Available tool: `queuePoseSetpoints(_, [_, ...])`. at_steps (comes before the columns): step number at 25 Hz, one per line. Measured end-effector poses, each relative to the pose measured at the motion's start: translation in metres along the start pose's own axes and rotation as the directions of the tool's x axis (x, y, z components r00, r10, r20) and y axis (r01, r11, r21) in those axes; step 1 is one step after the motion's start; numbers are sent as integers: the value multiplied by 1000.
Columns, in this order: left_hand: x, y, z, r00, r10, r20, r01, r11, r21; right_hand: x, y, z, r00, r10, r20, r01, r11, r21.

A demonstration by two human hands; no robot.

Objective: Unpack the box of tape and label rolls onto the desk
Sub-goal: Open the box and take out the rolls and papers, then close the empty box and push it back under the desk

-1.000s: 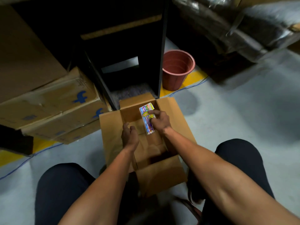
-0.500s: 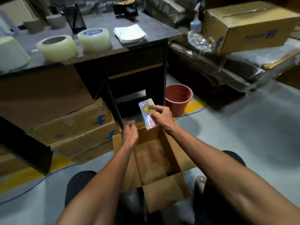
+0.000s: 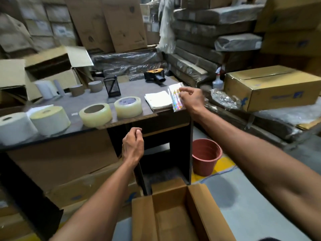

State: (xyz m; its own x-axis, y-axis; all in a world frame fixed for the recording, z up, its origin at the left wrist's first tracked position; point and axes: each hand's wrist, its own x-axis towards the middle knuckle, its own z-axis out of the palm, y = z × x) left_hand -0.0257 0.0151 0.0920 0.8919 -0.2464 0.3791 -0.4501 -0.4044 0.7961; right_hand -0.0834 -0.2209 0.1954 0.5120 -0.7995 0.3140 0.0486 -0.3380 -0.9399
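My right hand (image 3: pixel 192 98) grips a small colourful packet (image 3: pixel 176 98) over the right front corner of the dark desk (image 3: pixel 97 100), beside a stack of white sheets (image 3: pixel 159 100). My left hand (image 3: pixel 132 146) hangs in front of the desk edge with fingers curled and nothing in it. Two clear tape rolls (image 3: pixel 95 114) (image 3: pixel 128 106) and two white label rolls (image 3: pixel 50 120) (image 3: pixel 14 127) stand along the desk front. The open cardboard box (image 3: pixel 175 216) sits on the floor below; what shows of its inside is bare.
A black mesh pen holder (image 3: pixel 112 86), a tape dispenser (image 3: pixel 154 76), two brown cores and a white roll stand further back on the desk. A red bucket (image 3: pixel 205 156) stands on the floor right of the desk. Stacked cartons surround the area.
My right hand has lifted the colourful packet out of the box and up to the desk's right corner. My left hand rose from the box to desk-front height. The view tilted upward.
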Motion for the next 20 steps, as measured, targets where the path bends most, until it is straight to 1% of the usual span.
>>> queuePoseSetpoints(2, [7,-6,6,999,-1,36,0,1000,24,40,1,2,999,42,-7,-42,997,-68])
queuePoseSetpoints(5, [17,-18,16,997,-5,74,1,999,53,83,18,-2,996,80,27,-66,940,-335])
queuePoseSetpoints(6, [21,-23,18,997,-1,76,-4,998,59,90,25,-2,995,89,34,-68,919,-388])
queuePoseSetpoints(9, [34,-33,22,997,-7,74,3,999,48,107,41,7,991,96,96,-40,883,-467])
queuePoseSetpoints(10, [37,-35,23,997,-10,70,7,999,54,109,42,12,991,91,95,-34,875,-483])
queuePoseSetpoints(14, [48,-44,27,998,-42,51,38,995,90,116,57,23,998,-13,57,40,860,-509])
queuePoseSetpoints(17, [46,-50,29,996,-56,65,52,996,67,113,59,23,996,-80,29,83,859,-504])
queuePoseSetpoints(18, [40,-55,31,995,-69,71,65,996,66,109,58,20,995,-99,-12,82,878,-472])
queuePoseSetpoints(20, [17,-72,40,988,-112,108,103,991,89,88,65,13,977,-150,-150,87,928,-361])
